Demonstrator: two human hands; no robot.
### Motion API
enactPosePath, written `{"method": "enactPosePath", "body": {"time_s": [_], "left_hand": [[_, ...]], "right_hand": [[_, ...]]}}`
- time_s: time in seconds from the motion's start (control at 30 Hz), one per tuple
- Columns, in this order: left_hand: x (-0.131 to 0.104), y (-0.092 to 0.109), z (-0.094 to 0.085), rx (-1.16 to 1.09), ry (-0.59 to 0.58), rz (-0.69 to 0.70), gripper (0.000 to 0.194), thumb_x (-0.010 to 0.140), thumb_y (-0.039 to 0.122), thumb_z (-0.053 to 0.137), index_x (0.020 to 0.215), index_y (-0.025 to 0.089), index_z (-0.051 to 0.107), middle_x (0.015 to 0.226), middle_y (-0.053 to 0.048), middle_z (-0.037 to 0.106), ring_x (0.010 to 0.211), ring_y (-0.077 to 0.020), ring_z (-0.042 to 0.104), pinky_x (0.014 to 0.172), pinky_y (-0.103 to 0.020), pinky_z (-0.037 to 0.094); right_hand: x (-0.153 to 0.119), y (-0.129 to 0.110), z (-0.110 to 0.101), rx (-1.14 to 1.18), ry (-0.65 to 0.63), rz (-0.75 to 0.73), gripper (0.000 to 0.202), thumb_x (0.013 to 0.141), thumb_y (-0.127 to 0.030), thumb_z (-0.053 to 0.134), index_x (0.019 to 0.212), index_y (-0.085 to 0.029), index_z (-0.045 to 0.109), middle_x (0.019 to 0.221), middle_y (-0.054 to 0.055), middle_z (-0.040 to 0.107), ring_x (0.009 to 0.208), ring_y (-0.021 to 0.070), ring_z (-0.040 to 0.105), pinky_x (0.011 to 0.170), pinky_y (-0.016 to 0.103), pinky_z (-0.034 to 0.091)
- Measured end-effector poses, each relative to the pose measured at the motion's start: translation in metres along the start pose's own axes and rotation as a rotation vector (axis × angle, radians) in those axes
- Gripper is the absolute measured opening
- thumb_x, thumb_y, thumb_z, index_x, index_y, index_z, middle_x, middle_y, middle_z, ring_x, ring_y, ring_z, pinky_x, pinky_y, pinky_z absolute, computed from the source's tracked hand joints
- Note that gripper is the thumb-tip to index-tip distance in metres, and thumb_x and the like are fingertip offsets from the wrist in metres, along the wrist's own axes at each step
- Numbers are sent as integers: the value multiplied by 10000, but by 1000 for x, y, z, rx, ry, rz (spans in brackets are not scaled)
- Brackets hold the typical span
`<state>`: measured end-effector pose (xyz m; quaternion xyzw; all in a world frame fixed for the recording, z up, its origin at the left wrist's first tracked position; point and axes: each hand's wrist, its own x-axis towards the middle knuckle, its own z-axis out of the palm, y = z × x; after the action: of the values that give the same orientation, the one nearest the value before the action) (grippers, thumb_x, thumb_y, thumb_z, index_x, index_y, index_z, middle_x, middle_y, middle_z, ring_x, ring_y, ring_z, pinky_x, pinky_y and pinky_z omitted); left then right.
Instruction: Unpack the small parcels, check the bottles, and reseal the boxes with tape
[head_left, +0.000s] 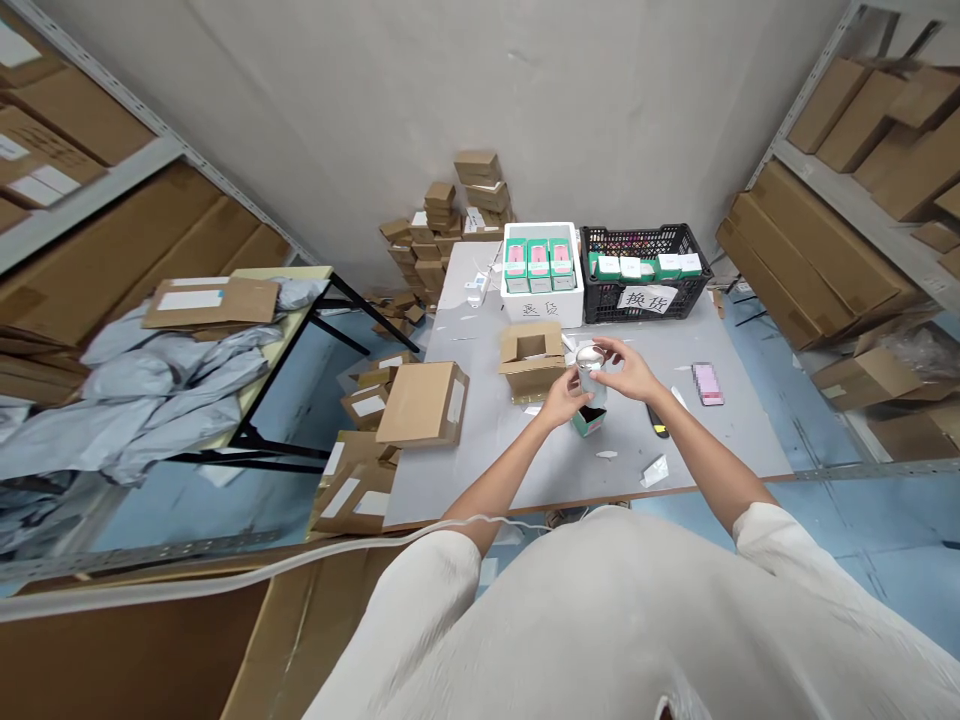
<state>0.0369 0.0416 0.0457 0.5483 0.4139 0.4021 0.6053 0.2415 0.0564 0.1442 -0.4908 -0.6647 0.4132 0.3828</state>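
Both my hands are closed around a small whitish cylinder (590,372) with a pale rounded top; its exact kind is hard to make out. My left hand (566,398) grips its lower left side, and my right hand (628,370) holds it from the right near the top. Just below the cylinder stands a small green box (589,421) with its top open and a dark inside. Whether the cylinder's lower end touches the box is unclear. An open cardboard box (534,375) stands left of my hands.
Behind my hands are a white bin (541,308) with green-and-pink boxes and a black crate (643,312) with green boxes. A phone (707,384), a yellow-black cutter (658,424) and a crumpled wrapper (655,471) lie right. A closed carton (421,402) sits at the table's left edge.
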Motion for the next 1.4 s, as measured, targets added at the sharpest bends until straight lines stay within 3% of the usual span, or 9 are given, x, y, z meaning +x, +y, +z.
{"method": "enactPosePath", "body": {"time_s": [0.23,0.43,0.67,0.87,1.07,1.23,1.4], "left_hand": [[-20,-23,-5,427,164,0,618,868,321,845,1440,260,619,1432,-130,652,1332,-340,655,1134,-528,537],[-46,-36,-9,700,13,12,436,807,292,901,1184,251,687,1358,-98,655,1278,-349,656,1101,-503,540],[-53,-41,-11,583,24,-81,331,858,224,782,1126,251,592,1259,-79,706,1225,-310,681,1042,-449,550],[-53,-42,-13,437,78,-123,598,826,230,791,1330,252,469,1351,-114,698,1324,-326,678,1095,-475,539],[-52,-47,-15,423,45,-94,700,822,225,780,1433,257,440,1459,-138,673,1399,-330,649,1185,-513,513],[-50,-48,-15,449,8,-73,704,832,222,770,1469,256,469,1511,-148,650,1423,-342,638,1206,-528,511],[-48,-49,-17,462,-22,-47,735,836,208,757,1511,257,469,1510,-142,651,1425,-342,636,1205,-533,518]], "right_hand": [[-2,8,-2,-92,200,-29,632,804,-483,860,1374,-250,721,1261,99,704,1063,272,672,976,452,603],[-4,18,-5,-112,267,-6,576,816,-513,837,1317,-246,740,1210,92,664,1079,259,658,941,430,639],[-5,25,4,-25,296,92,612,800,-523,839,1321,-225,721,1207,87,639,1046,236,645,933,426,645],[-14,32,15,-9,270,137,562,797,-515,832,1272,-233,726,1219,90,638,1028,230,636,903,409,650],[-23,35,10,-60,243,103,513,778,-442,846,1232,-237,723,1162,72,635,1038,236,635,935,420,643],[-29,46,13,-85,140,66,514,783,-435,841,1242,-246,705,1211,78,633,1055,240,646,932,421,631],[-40,64,31,-234,16,61,560,796,-421,812,1306,-236,670,1222,92,673,1063,267,657,965,431,579]]}}
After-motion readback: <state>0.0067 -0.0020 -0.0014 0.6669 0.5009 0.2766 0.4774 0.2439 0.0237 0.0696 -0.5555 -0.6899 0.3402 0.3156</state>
